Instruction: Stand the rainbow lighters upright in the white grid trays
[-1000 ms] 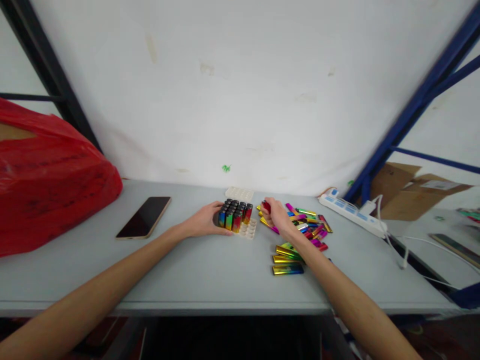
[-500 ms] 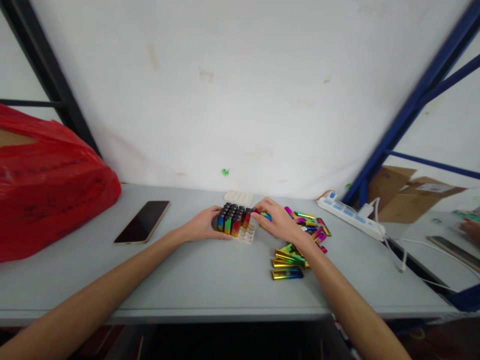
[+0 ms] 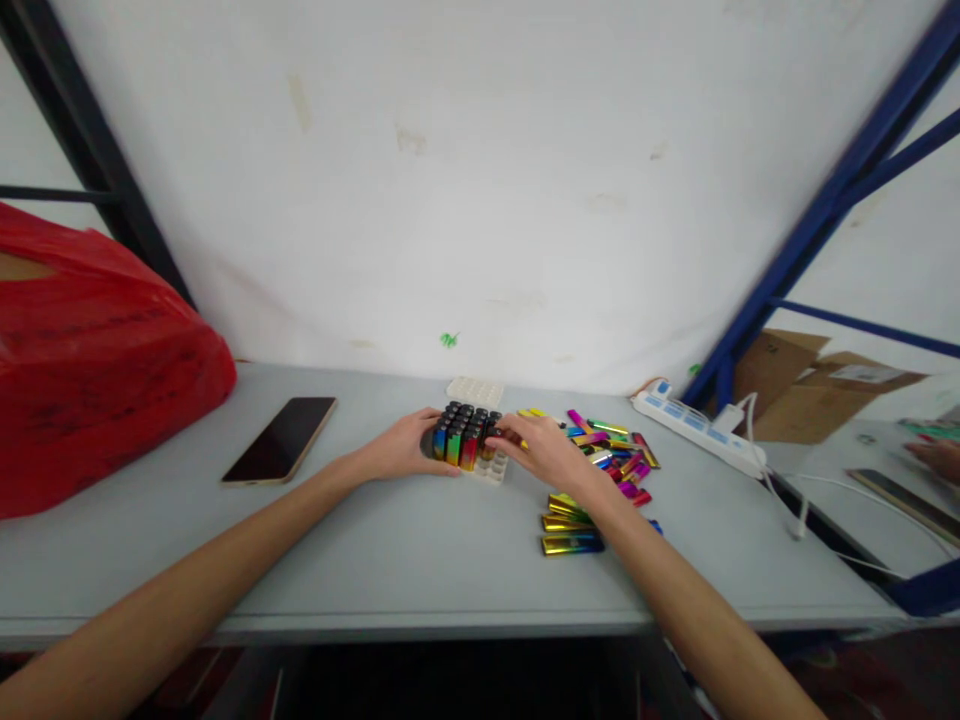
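A white plastic tray (image 3: pixel 495 470) on the grey table (image 3: pixel 420 540) holds several upright rainbow-coloured lighters (image 3: pixel 465 440). My left hand (image 3: pixel 405 446) is curled against the tray's left side, gripping the block of lighters. My right hand (image 3: pixel 541 452) reaches in from the right, fingers pinched on a lighter at the tray's right edge; the lighter is mostly hidden by the fingers. A loose pile of shiny lighters (image 3: pixel 611 455) lies just right of my right hand, with three gold-green ones (image 3: pixel 571 520) nearer me.
A dark phone (image 3: pixel 279 438) lies to the left, a big red plastic bag (image 3: pixel 90 370) beyond it. An empty white tray (image 3: pixel 475 388) sits behind the filled one. A white power strip (image 3: pixel 697 425) with cables runs at right. Another person's hand (image 3: pixel 934 458) shows at far right.
My right hand left the loose pile with a lighter and moved left to the tray's right edge. The left hand has stayed on the tray.
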Demonstrator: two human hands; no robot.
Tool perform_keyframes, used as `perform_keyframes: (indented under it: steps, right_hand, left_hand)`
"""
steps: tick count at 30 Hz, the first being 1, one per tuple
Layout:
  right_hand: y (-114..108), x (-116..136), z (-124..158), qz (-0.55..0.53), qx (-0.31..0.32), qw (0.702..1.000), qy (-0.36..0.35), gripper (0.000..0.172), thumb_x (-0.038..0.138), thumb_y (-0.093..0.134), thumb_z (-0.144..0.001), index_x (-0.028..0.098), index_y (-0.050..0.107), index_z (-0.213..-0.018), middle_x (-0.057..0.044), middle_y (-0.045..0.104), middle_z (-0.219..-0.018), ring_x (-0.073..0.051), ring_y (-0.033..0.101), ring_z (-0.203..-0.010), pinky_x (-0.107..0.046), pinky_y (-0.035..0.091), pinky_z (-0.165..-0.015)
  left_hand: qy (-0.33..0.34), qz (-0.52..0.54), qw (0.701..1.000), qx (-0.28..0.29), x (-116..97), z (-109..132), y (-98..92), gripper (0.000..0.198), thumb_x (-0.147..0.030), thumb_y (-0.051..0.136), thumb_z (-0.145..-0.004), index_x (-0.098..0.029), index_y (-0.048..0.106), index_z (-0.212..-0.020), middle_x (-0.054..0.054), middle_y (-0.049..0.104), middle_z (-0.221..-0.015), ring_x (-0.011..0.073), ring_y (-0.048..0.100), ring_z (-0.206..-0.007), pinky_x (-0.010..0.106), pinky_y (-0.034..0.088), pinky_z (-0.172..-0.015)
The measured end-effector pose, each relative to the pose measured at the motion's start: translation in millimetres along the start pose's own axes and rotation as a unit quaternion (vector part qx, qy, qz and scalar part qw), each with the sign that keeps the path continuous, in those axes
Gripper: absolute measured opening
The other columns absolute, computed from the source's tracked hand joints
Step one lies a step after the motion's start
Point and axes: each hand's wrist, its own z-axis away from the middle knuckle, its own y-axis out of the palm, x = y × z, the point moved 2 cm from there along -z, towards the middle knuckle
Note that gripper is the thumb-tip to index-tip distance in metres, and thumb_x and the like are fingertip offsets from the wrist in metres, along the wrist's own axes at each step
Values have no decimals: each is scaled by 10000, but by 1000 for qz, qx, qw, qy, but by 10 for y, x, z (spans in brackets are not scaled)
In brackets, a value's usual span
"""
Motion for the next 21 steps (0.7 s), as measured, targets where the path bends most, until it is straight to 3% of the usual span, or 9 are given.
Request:
perform_keyframes:
  steps: [8, 13, 18, 21]
  right_hand:
    - [5, -43, -38, -21, 44, 998, 37, 308, 443, 610, -1102, 195, 701, -944, -43, 784, -779, -179, 716, -712, -262, 459, -699]
    - [43, -48, -62, 58, 64, 994, 72, 444, 588, 689, -1017, 193, 704, -813, -62, 744, -738, -191, 653, -676, -284, 392, -654]
    - [-200, -264, 5, 28, -27, 997, 63, 382, 453, 460, -1143, 192, 715, -1028, -25, 709, -785, -175, 618, -721, -276, 421, -726]
    - [-395, -509, 55, 41, -82, 994, 63, 246, 293, 504, -1086, 171, 713, -1132, -2, 665, -725, -176, 588, -673, -278, 439, -742]
  left_hand:
    - [13, -3, 1000, 6, 2, -8, 7, 809, -700, 905, -689, -222, 745, -1323, 102, 733, -1390, 377, 683, -1284, 449, 512, -1170]
    - [-2, -14, 1000, 9, 3, -3, 2, 846, -727, 897, -686, -216, 740, -1342, 112, 737, -1377, 386, 688, -1273, 457, 527, -1152]
    - [8, -17, 1000, 8, -5, -5, -3, 855, -745, 882, -702, -222, 738, -1363, 103, 735, -1390, 385, 685, -1292, 428, 525, -1158]
    - [0, -25, 1000, -1, -2, -7, -4, 867, -754, 892, -676, -220, 751, -1344, 100, 751, -1369, 397, 695, -1281, 418, 550, -1125]
